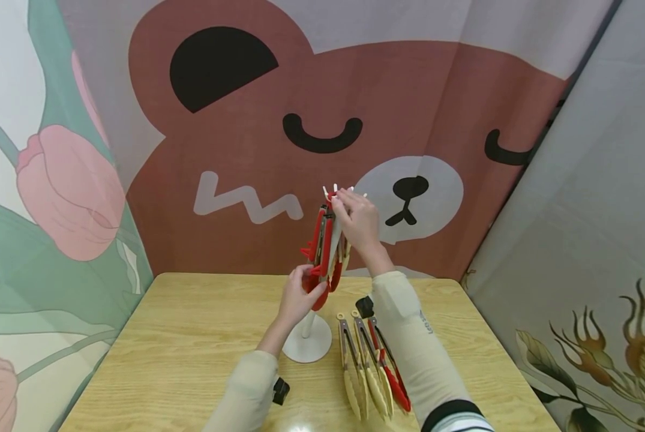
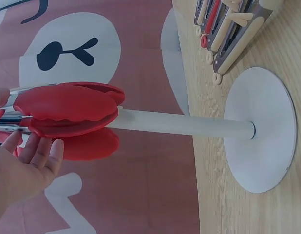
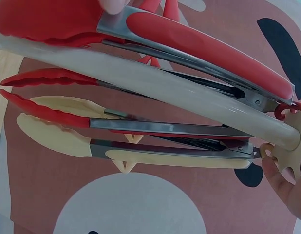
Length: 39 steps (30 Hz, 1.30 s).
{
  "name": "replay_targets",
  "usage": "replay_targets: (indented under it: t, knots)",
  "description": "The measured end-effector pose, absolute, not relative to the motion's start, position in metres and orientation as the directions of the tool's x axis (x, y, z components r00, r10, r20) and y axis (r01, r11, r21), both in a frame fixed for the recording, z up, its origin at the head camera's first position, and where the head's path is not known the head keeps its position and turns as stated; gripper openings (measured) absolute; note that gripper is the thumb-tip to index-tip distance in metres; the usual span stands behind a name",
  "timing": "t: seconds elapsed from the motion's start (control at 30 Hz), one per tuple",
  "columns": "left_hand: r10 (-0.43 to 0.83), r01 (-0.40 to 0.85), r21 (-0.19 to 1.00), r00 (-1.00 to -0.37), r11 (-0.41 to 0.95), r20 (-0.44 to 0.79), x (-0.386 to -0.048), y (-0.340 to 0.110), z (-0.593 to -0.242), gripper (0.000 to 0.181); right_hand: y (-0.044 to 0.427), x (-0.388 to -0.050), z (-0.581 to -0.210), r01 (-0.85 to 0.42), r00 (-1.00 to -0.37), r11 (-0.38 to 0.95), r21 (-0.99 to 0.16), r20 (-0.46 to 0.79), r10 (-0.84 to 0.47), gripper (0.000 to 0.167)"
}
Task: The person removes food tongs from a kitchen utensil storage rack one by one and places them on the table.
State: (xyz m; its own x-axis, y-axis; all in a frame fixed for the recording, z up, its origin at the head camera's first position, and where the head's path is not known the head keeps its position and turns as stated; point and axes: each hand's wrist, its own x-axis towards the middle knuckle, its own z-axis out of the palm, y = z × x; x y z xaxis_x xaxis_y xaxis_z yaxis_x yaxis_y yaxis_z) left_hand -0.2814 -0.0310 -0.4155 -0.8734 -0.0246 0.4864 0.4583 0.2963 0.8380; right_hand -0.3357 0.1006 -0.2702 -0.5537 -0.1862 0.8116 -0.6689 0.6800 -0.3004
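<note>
- Left hand [image 1: 299, 295] pinches red, scalloped-headed steel tongs [image 2: 67, 105] near the head view's centre
- Right hand [image 1: 361, 221] bends its fingers at the top of the white, round-based stand [image 2: 179, 123]; whether it grips, I cannot tell
- A sideways tug could tip the stand
- Catching fingertips might unhook the hanging cream-and-steel tongs [image 3: 184, 159]
</note>
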Motion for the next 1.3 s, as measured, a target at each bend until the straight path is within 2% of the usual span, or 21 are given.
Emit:
replay_targets:
  t: [0.23, 0.6, 0.97, 1.3]
  knots:
    - [0.028, 0.421, 0.857, -0.901, 0.297, 0.433, -0.284, -0.024, -0.416, 0.047, 0.100, -0.335, -0.271, -0.673, -0.567, 0.669, -0.315, 0.800, -0.193, 0.037]
    - [0.030, 0.449, 0.835, -0.885, 0.317, 0.464, -0.288, -0.016, -0.413, 0.049, 0.101, -0.336, -0.270, -0.682, -0.546, 0.666, -0.301, 0.816, -0.191, 0.038]
    - [-0.036, 0.328, 0.818, -0.920, 0.473, 0.390, -0.290, -0.010, -0.402, 0.049, 0.100, -0.335, -0.271, -0.675, -0.543, 0.679, -0.291, 0.818, -0.190, 0.039]
    - [-0.115, 0.344, 0.846, -0.900, 0.407, 0.421, -0.287, -0.012, -0.406, 0.037, 0.100, -0.334, -0.270, -0.662, -0.560, 0.686, -0.302, 0.808, -0.185, 0.037]
